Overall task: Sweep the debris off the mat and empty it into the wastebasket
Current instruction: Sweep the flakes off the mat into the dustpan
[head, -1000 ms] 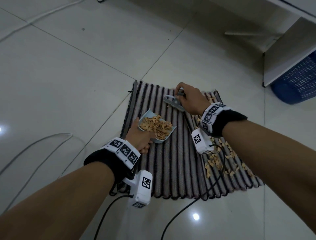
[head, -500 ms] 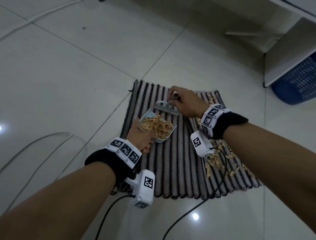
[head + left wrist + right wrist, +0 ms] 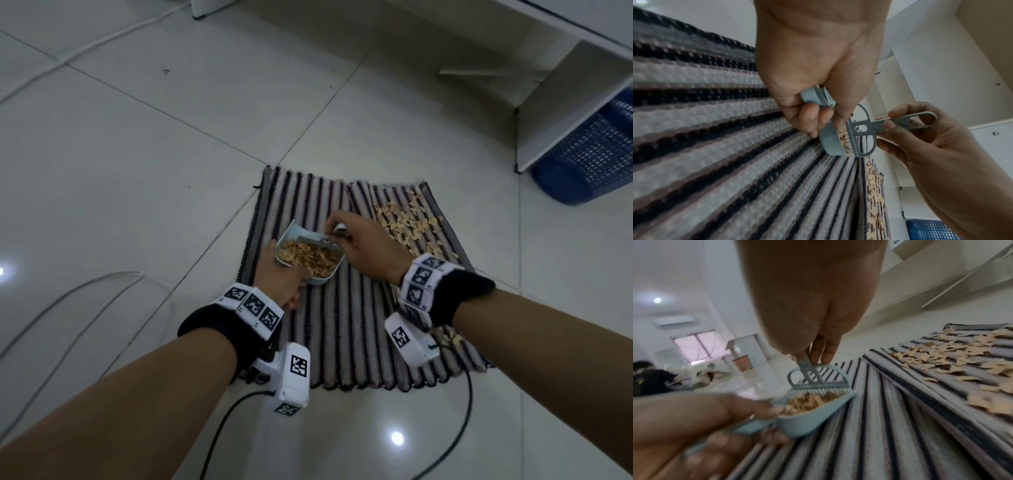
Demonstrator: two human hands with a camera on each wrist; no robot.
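A striped mat (image 3: 346, 329) lies on the tiled floor. My left hand (image 3: 281, 277) grips the handle of a small light-blue dustpan (image 3: 320, 281) filled with tan debris (image 3: 308, 258), held just above the mat's left half. My right hand (image 3: 359, 243) pinches the handle of a grey-blue brush (image 3: 317, 238), whose bristles sit at the pan's far rim (image 3: 819, 390). In the left wrist view the brush (image 3: 865, 129) stands against the pan (image 3: 830, 141). More debris (image 3: 407, 222) is strewn over the mat's right side. The blue wastebasket (image 3: 592, 154) lies at the far right.
A white shelf unit (image 3: 565, 96) stands beside the wastebasket. White cables (image 3: 68, 308) curve across the floor at the left, and black wrist-camera cords (image 3: 459, 428) trail over the mat's near edge. A seated person (image 3: 651, 379) shows far off in the right wrist view.
My right hand has drawn the brush from the mat's far middle toward me and leftward, onto the dustpan's far rim. The left hand and dustpan have held their place.
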